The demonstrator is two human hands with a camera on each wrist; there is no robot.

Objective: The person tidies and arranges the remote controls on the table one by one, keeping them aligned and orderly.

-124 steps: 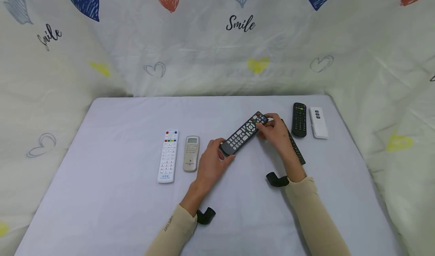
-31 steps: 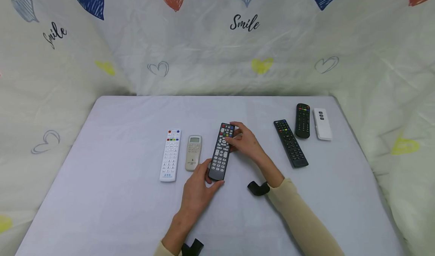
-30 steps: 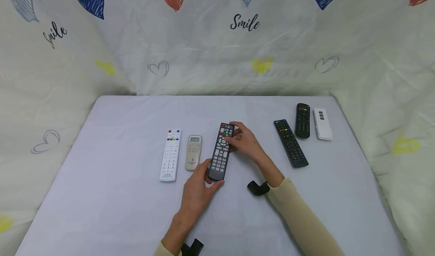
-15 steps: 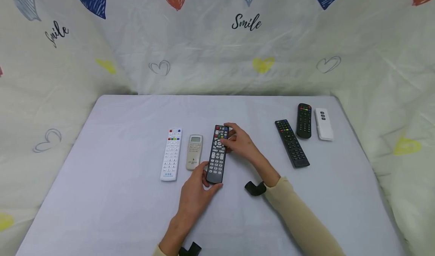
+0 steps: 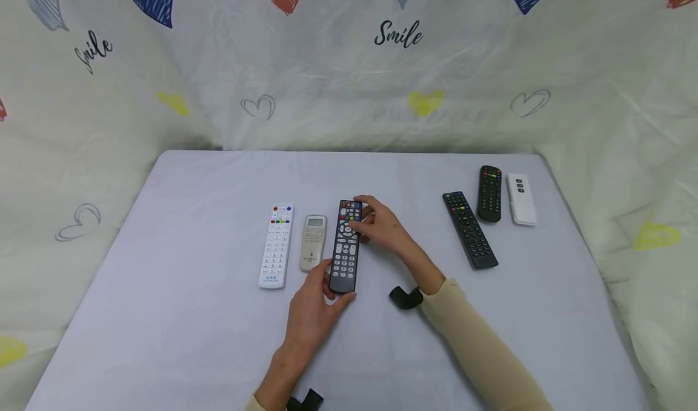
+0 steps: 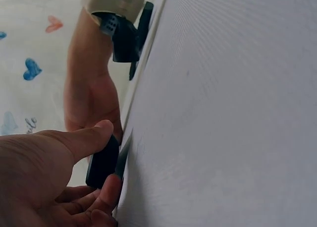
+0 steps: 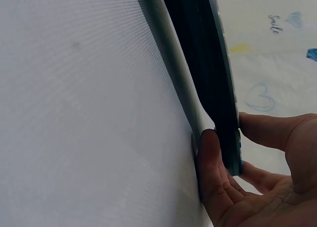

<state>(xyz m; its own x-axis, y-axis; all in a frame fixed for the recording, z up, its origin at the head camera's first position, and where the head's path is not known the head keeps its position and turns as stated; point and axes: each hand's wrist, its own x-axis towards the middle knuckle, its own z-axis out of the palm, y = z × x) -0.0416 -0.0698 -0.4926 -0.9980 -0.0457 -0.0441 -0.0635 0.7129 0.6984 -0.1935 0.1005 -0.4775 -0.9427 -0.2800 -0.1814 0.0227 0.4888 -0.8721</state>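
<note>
Both hands hold a black remote control (image 5: 345, 250) with pale buttons and a few coloured ones at its far end. It stands nearly upright in the head view, just right of the small beige remote (image 5: 313, 242). My left hand (image 5: 311, 314) grips its near end between thumb and fingers. At the far right edge, my right hand (image 5: 384, 226) pinches it, thumb on the button face. In the right wrist view, the remote's dark side (image 7: 208, 63) runs between thumb and fingers, close over the cloth. The left wrist view shows its near end (image 6: 103, 162) under the left thumb.
A long white remote (image 5: 276, 246) lies left of the beige one. Toward the right lie a slanted black remote (image 5: 470, 230), a shorter black remote (image 5: 489, 193) and a small white remote (image 5: 522, 199). A white cloth covers the table (image 5: 180, 314); a heart-printed curtain (image 5: 327, 65) hangs behind.
Both hands have carried the black remote left, from beside the slanted black remote to beside the beige one, turning it from diagonal to nearly upright. Over the last half second it shifted slightly left.
</note>
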